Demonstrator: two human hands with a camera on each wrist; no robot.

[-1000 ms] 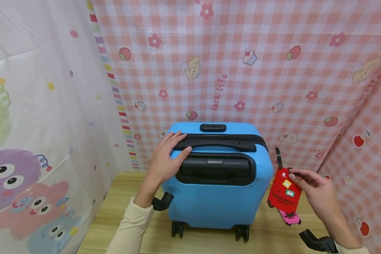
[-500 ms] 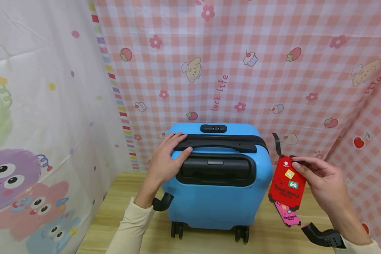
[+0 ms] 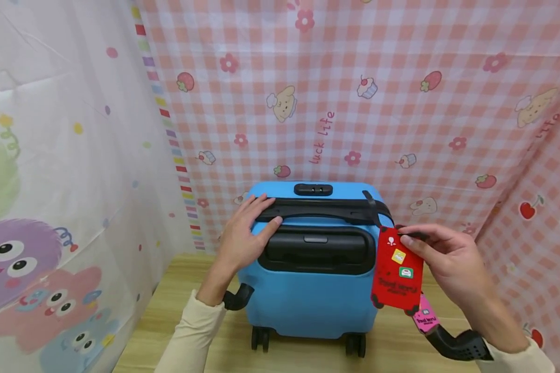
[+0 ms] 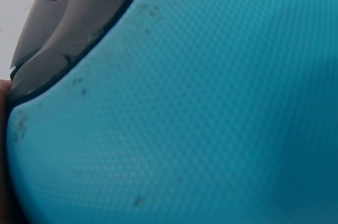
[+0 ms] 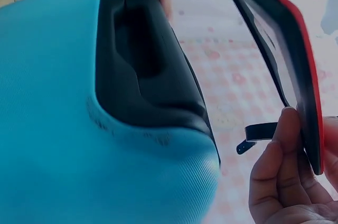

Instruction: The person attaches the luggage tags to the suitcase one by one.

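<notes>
A light blue suitcase (image 3: 308, 303) stands upright on its wheels, with a black side handle (image 3: 315, 210) across its top and a recessed black pull handle (image 3: 317, 251) below. My left hand (image 3: 242, 235) rests on the top left corner, its fingers extended and lying over the end of the side handle. My right hand (image 3: 452, 261) pinches a red luggage tag (image 3: 395, 282) by its upper right corner, in front of the suitcase's right side. The tag's black strap (image 3: 371, 204) sticks up loose over the right end of the side handle. In the right wrist view the tag (image 5: 311, 76) is seen edge-on between thumb and fingers (image 5: 288, 174).
A pink luggage tag (image 3: 427, 317) lies on the wood-patterned surface (image 3: 177, 321), right of the suitcase and partly behind the red one. A pink checked curtain (image 3: 336, 103) hangs close behind the suitcase. Another printed white curtain (image 3: 98, 181) hangs at left.
My right hand has raised the red luggage tag, then carried it left, from beside the suitcase to in front of its right edge. My left hand has stayed in place.
</notes>
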